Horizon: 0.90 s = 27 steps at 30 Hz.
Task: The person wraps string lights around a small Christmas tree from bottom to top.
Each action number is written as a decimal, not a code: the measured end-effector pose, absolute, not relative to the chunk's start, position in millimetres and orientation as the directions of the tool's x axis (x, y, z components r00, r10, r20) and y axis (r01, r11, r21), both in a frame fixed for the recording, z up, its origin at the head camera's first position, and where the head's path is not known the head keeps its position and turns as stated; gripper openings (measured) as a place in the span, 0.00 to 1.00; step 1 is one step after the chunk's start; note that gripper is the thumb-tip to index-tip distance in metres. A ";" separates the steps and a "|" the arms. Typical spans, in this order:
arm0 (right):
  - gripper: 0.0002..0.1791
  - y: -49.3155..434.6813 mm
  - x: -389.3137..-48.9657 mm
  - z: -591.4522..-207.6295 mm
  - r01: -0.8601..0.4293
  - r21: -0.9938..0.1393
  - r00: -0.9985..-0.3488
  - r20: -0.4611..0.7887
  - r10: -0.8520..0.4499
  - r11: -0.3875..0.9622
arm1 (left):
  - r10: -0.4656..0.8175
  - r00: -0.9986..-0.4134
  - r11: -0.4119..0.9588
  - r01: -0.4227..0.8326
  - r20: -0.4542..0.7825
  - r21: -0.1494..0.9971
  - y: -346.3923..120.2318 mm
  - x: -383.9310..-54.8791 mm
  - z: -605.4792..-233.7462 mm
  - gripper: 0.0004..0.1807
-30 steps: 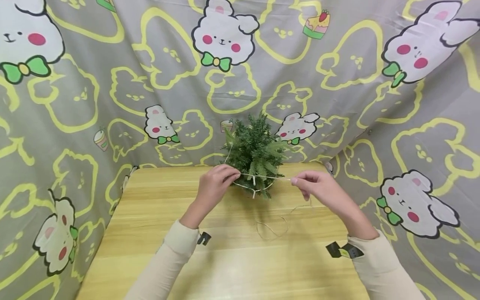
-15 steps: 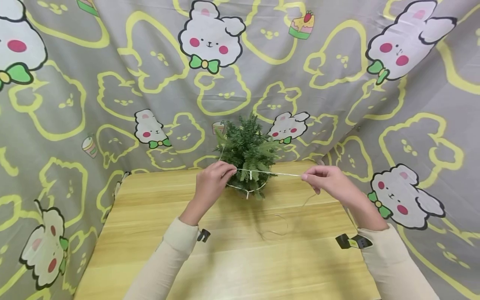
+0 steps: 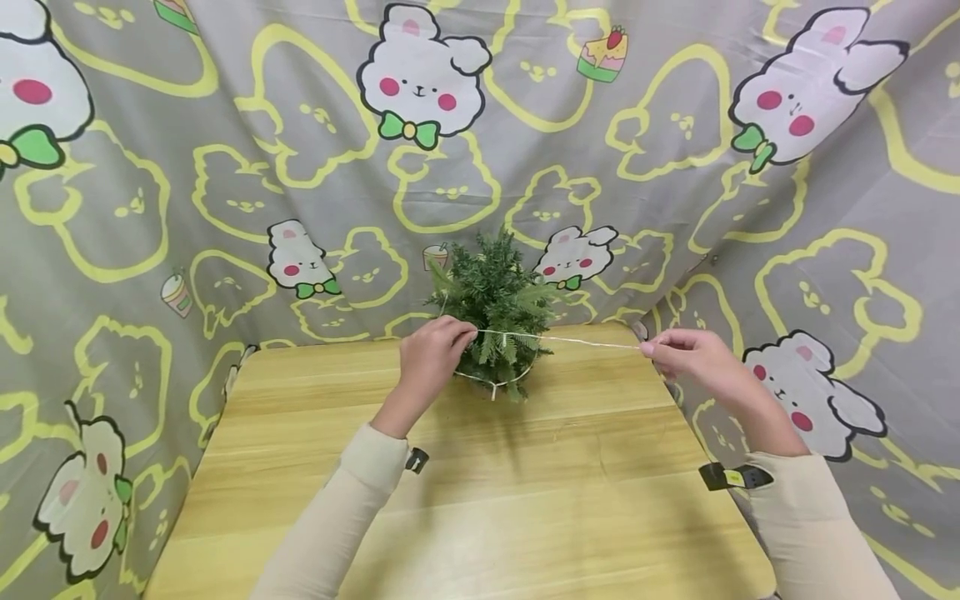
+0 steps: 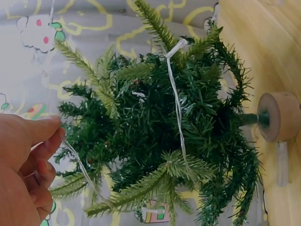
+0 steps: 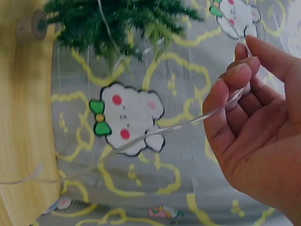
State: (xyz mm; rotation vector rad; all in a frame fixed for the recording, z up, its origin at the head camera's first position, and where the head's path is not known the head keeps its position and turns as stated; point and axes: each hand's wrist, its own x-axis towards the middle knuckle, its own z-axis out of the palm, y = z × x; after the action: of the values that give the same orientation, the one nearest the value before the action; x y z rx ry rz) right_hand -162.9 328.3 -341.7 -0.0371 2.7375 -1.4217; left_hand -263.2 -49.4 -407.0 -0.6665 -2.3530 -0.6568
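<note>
A small artificial Christmas tree point(image 3: 491, 283) stands at the back of the table on a round wooden base point(image 4: 284, 117). A thin, clear string of fairy lights point(image 4: 176, 101) is looped round its branches, with small bulbs sticking out. My left hand point(image 3: 438, 354), at the tree's front left, pinches the string between thumb and fingertip. Off to the right of the tree, my right hand point(image 3: 697, 354) pinches the same string, which runs almost straight between the hands across the tree's front. From the right palm the string's loose length point(image 5: 174, 127) trails down toward the table.
The wood-grain table point(image 3: 480, 517) reaches toward me from the tree. A grey curtain point(image 3: 315, 192) with white rabbits and yellow outlines hangs close behind and on both sides. Black straps with small devices point(image 3: 735, 477) sit at the wrists.
My right hand has moved right, away from the tree, lengthening the stretch of string between the hands. The loose loop on the table has been drawn rightward. My left hand stays by the tree.
</note>
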 end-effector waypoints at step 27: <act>0.17 374.5 -168.8 -361.0 0.041 -0.912 -0.987 0.027 0.158 0.408 | 0.332 -0.777 0.839 0.502 0.534 0.209 -19.4 -275.3 -418.5 0.05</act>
State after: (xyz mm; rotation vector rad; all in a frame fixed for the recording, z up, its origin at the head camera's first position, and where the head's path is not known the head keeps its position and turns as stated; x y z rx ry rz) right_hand -168.8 374.5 -361.0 0.1927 2.7249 -1.7604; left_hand -275.3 -19.4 -418.5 -0.6144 -2.5282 -0.4710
